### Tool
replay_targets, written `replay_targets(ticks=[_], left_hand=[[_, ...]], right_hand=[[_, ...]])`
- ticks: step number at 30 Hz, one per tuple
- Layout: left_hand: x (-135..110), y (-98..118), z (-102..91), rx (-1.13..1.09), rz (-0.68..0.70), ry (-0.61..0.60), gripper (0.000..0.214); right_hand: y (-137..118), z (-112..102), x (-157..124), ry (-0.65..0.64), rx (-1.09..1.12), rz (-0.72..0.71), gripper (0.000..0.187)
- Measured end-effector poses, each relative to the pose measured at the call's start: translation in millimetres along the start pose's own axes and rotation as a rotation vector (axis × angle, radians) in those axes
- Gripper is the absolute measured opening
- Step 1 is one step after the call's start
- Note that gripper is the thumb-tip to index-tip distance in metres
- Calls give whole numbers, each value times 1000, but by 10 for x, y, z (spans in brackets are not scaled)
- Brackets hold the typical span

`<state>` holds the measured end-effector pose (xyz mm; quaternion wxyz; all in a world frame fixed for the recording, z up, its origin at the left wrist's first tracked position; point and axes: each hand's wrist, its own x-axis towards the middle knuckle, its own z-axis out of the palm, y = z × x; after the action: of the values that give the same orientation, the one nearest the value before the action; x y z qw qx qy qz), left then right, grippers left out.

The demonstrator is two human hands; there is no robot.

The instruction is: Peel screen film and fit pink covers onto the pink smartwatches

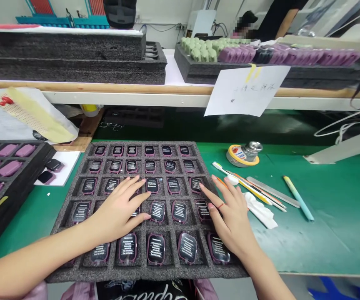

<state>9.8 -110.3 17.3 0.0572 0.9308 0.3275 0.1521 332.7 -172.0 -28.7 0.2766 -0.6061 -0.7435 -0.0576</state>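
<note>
A dark foam tray point(83, 160) lies on the green table in front of me, its pockets filled with several small purple-rimmed devices point(156, 248) with black screens. My left hand point(117, 210) lies flat on the tray's middle left, fingers stretched out over the devices. My right hand point(230, 214) rests flat on the tray's right side, fingers spread, a thin ring on one finger. Neither hand holds anything.
Right of the tray lie a toothbrush point(226, 173), thin tools, a white cloth point(261, 210), a teal pen point(297, 196) and a tape roll point(241, 155). Another foam tray point(17, 183) with purple devices sits left. A shelf above carries more trays and a paper note point(245, 93). A person stands behind.
</note>
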Motion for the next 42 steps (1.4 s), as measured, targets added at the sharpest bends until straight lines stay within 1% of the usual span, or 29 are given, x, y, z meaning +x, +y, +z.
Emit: replay_targets(ticks=[4, 6, 10, 12, 15, 18, 21, 24, 28, 33, 38, 42], left_hand=[[16, -11, 3, -30, 26, -1, 41], [6, -1, -8, -34, 32, -18, 40], [-87, 88, -58, -44, 15, -83, 42], [-152, 150, -83, -45, 9, -117, 48], [-225, 233, -102, -25, 15, -147, 60], [-243, 291, -99, -10, 36, -151, 66], [-230, 331, -84, -13, 59, -145, 66], [-219, 358, -64, -5, 63, -148, 66], [-220, 379, -56, 11, 67, -146, 67], [-254, 388, -77, 21, 46, -120, 69], [-305, 400, -46, 39, 55, -104, 69], [-314, 439, -44, 34, 69, -98, 67]], right_hand=[[-12, 6, 27, -41, -17, 10, 42], [-13, -11, 34, -36, -14, 18, 42], [-58, -112, -39, 31, 67, 53, 47], [-135, -182, -117, 2, 124, 54, 48], [-319, -272, -230, -109, 160, 13, 49], [-510, -309, -288, -190, 127, -73, 49], [-632, -282, -293, -204, 87, -143, 49], [-681, -240, -286, -198, 43, -159, 49], [-673, -256, -301, -149, 69, -122, 48], [-551, -325, -410, -35, 107, 5, 53], [-409, -296, -549, -13, 68, 82, 55], [-387, -250, -590, 1, 38, 96, 54]])
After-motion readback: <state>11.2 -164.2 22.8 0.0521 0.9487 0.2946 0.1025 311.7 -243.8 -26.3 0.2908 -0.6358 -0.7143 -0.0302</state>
